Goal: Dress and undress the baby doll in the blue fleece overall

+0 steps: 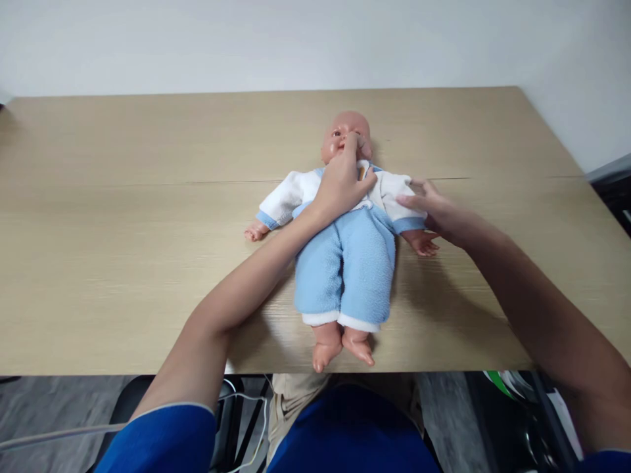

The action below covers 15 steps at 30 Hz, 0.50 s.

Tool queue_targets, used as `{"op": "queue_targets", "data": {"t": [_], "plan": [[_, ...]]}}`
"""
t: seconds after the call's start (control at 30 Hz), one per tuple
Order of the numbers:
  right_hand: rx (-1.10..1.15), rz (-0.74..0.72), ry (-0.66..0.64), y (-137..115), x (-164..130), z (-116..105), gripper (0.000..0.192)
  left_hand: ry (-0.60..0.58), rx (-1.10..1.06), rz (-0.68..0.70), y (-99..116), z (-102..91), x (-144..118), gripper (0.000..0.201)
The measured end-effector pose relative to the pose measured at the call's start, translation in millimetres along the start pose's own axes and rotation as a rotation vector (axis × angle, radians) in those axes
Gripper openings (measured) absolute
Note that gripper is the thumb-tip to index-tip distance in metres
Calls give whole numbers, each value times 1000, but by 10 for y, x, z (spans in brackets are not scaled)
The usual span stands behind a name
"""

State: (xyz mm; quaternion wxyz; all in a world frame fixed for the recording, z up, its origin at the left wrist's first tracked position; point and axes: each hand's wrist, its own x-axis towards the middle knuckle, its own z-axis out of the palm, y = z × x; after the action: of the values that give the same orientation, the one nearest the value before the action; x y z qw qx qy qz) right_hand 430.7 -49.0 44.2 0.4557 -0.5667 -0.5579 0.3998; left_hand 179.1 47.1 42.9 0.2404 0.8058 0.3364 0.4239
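Observation:
A baby doll lies on its back on the table, head away from me and bare feet toward the front edge. It wears a white top with blue cuffs and fluffy light-blue trousers with white hems. Across its chest rests my left hand, fingers stretched up over the mouth and cheek and thumb spread out near the collar. Those fingers hide part of the doll's face. At the doll's sleeve on the right, my right hand curls round the forearm, with fingertips on the white cloth and the thumb low by the cuff.
The wooden table has a thin seam running across it and meets a pale wall at the back. Below the front edge are a dark chair, a white cable and dark items at the lower right.

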Motion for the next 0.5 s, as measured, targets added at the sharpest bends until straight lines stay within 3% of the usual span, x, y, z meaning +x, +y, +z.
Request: {"op": "queue_targets", "data": {"t": [0.07,0.13,0.17,0.33,0.5], "plan": [[31,130,-55,-51,-243,-180,75,-14,12,2,27,-14,-5,29],[26,153,-25,-78,-414,-366,93,-26,44,-5,60,-34,-8,30],[8,139,5,-71,-466,-458,93,-31,65,-10,78,-44,-10,30],[-21,60,138,223,-488,-834,58,-48,104,-19,143,-80,-31,34],[-8,7,200,530,-438,-923,55,-49,121,13,161,-92,-38,20]]}}
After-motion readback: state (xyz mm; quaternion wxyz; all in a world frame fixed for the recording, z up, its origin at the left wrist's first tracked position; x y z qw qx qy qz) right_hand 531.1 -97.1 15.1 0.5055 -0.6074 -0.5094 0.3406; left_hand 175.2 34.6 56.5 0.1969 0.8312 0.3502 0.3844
